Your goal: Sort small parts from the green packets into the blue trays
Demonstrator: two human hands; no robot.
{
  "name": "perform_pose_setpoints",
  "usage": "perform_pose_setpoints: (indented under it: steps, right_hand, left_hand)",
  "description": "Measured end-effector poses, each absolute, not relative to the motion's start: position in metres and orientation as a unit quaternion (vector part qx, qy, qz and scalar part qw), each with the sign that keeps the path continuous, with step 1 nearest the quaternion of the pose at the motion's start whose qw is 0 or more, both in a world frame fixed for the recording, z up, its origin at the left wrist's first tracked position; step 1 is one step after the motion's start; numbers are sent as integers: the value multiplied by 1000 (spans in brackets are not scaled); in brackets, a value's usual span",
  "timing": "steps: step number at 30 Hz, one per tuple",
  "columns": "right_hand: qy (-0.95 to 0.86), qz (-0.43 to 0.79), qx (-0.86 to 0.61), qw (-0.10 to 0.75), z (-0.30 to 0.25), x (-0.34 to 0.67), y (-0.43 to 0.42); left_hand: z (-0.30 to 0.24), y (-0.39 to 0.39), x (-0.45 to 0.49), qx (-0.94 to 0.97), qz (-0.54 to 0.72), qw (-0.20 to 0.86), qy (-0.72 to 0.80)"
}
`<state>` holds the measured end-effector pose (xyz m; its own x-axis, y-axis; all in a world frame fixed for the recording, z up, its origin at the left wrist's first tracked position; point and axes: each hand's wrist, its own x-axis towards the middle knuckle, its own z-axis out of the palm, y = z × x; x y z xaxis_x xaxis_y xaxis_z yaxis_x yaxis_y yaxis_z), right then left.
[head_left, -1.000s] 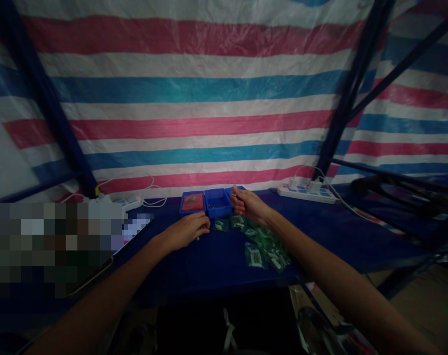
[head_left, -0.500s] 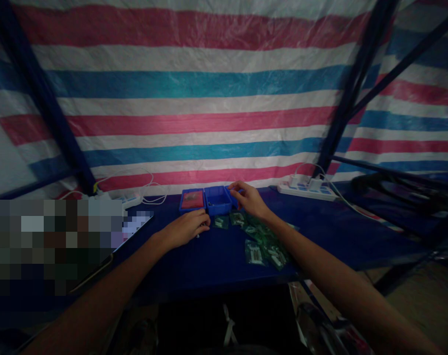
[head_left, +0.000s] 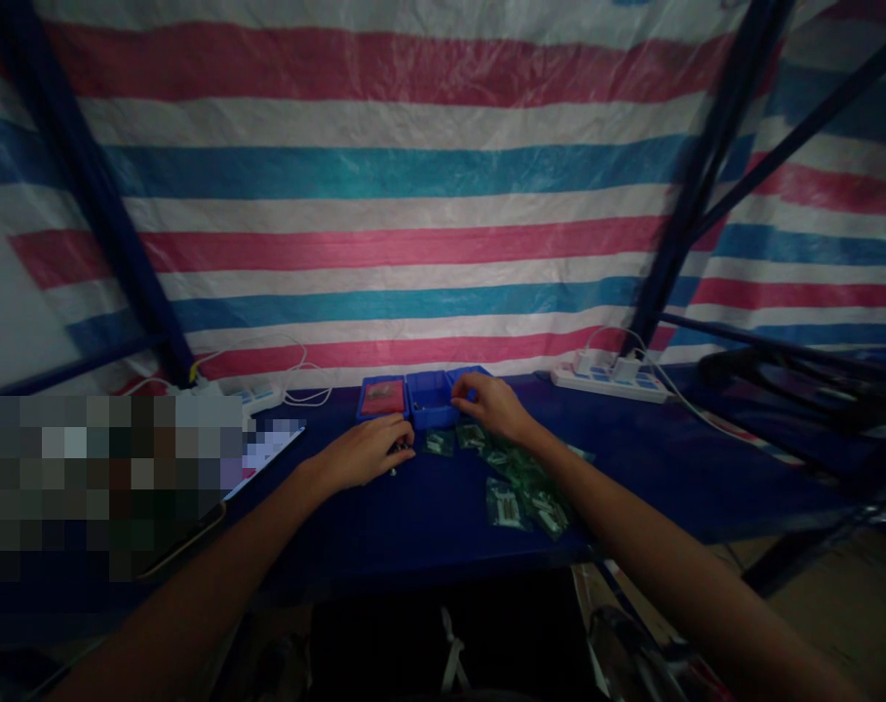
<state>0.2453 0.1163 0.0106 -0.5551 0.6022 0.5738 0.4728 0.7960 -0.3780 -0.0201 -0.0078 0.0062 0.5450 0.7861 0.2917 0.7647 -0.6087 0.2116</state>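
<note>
My left hand point(head_left: 373, 450) rests on the table with curled fingers, in front of the left blue bin. Small shiny bits show at its fingertips, and one small pale piece point(head_left: 393, 472) lies just below them; their kind is too small to tell. My right hand point(head_left: 492, 408) is at the right side of the middle blue bin point(head_left: 432, 414), thumb and fingers bent together in a pinch. Whatever is between them cannot be made out. A red packet point(head_left: 382, 396) lies in the left blue bin point(head_left: 362, 413). The third blue bin point(head_left: 466, 372) is partly hidden behind my right hand.
Several small green-tinted bags of parts point(head_left: 506, 503) lie below my right forearm. White power strips with cables stand at the back right point(head_left: 610, 382) and back left point(head_left: 263, 395). A blurred-out device area is at the left. Blue metal posts point(head_left: 666, 253) frame the striped sheet.
My right hand has moved slightly down, at the right of the middle bin. My left hand stays nearly in place. The view has shifted a little.
</note>
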Motion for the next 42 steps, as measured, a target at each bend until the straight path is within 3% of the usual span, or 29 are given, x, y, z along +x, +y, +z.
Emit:
perform_pose_setpoints:
  steps: [7, 17, 26, 33, 42]
  right_hand:
    - [-883, 112, -266, 370, 14, 243, 108]
    - [-927, 273, -99, 237, 9, 229, 89]
    - [-965, 201, -28, 165, 4, 215, 74]
    - [-965, 175, -55, 187, 4, 214, 72]
    - [-900, 230, -156, 336, 12, 229, 92]
  left_hand:
    - [8, -7, -22, 871, 180, 35, 456]
    - [8, -5, -22, 868, 171, 52, 463]
    - [10, -4, -25, 869, 143, -2, 475]
    - [13, -6, -26, 864, 128, -19, 486]
    - [8, -6, -24, 866, 136, -28, 479]
